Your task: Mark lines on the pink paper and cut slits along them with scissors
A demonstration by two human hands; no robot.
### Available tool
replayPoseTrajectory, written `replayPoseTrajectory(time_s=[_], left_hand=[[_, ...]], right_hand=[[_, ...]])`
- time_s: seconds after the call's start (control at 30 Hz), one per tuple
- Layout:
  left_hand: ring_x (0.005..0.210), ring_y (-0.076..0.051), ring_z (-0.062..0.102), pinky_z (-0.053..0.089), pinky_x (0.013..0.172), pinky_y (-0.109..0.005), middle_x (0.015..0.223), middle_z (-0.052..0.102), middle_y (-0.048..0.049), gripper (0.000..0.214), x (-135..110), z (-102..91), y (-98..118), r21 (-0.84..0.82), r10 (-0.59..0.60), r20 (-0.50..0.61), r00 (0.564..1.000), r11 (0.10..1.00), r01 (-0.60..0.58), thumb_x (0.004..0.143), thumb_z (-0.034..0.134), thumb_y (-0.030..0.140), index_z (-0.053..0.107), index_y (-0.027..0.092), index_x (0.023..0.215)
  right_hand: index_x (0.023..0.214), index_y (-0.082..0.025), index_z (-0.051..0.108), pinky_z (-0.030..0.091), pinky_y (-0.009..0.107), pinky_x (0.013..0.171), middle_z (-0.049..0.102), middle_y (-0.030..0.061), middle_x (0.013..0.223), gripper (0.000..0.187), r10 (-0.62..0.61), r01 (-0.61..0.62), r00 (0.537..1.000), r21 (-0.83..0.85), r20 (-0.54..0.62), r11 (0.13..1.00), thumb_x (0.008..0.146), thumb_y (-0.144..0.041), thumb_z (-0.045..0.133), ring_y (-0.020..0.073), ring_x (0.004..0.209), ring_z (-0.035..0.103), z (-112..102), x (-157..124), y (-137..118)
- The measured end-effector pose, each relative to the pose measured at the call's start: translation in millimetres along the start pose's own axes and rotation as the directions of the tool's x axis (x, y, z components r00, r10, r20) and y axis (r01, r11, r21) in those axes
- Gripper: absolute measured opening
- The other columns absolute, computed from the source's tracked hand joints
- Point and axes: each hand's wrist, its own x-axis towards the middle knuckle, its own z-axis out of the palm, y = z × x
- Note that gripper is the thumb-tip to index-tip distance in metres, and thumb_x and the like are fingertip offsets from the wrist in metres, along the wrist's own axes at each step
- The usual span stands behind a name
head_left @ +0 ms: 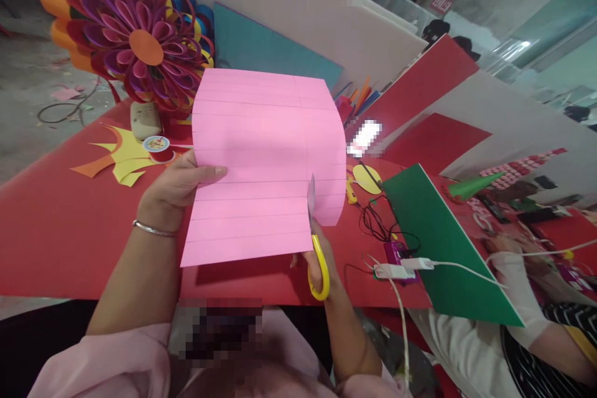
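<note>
A large pink sheet of paper, ruled with dark lines, is held up over the red table. My left hand grips its left edge, the thumb pressed on the front and the fingers behind. Yellow-handled scissors are in my right hand, whose fingers are partly hidden behind the sheet. One blade shows in front of the paper, inside a cut that runs up from the bottom edge near a vertical line. To the right of the cut, the paper hangs as a separate flap.
On the red table, yellow paper scraps and a ribbon spool lie left. A paper flower stands behind. Right are a power strip with cables, a green board and another person's arm.
</note>
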Motion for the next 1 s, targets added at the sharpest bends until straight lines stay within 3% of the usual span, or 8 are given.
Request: replayPoseTrajectory(time_s=[0.17,0.43,0.7,1.0], left_hand=[[0.076,-0.022,0.078,0.065,0.076,-0.033,0.094,0.084,-0.0056,0.038,-2.6,4.0,1.0,0.002,0.019,0.01,1.0,1.0,-0.019,0.065,0.09,0.024,0.084,0.022,0.102],[0.077,-0.021,0.078,0.065,0.075,-0.031,0.093,0.084,-0.0055,0.034,-3.3,4.8,1.2,0.004,0.031,0.002,1.0,1.0,-0.031,0.066,0.089,0.022,0.085,0.021,0.1],[0.075,-0.02,0.078,0.065,0.074,-0.03,0.094,0.084,-0.0051,0.037,-2.9,5.3,1.4,-0.013,0.013,0.017,1.0,1.0,-0.013,0.066,0.088,0.021,0.085,0.022,0.103],[0.079,-0.022,0.079,0.066,0.077,-0.032,0.096,0.084,-0.0055,0.038,-2.3,5.2,0.9,0.006,0.026,0.01,1.0,1.0,-0.026,0.065,0.09,0.023,0.085,0.022,0.103]], right_hand=[[0.114,-0.02,0.061,0.048,0.023,0.048,0.059,-0.0068,0.053,0.035,0.036,-0.035,0.999,0.032,-0.028,0.999,0.092,-0.047,0.06,0.0146,0.046,0.059,3.3,-1.8,-1.5],[0.116,-0.021,0.059,0.047,0.022,0.044,0.057,-0.0079,0.052,0.036,0.021,-0.02,1.0,0.086,-0.015,0.996,0.09,-0.045,0.063,0.0128,0.043,0.054,2.8,-3.6,1.5],[0.103,-0.022,0.058,0.043,0.022,0.042,0.054,-0.0082,0.049,0.033,0.015,-0.012,1.0,0.09,-0.027,0.996,0.092,-0.052,0.061,0.0123,0.041,0.051,3.7,-6.1,-7.1],[0.107,-0.021,0.058,0.041,0.022,0.041,0.052,-0.0091,0.05,0.034,-0.025,0.026,0.999,0.081,-0.022,0.996,0.093,-0.052,0.06,0.012,0.039,0.05,3.0,-7.9,-5.1]])
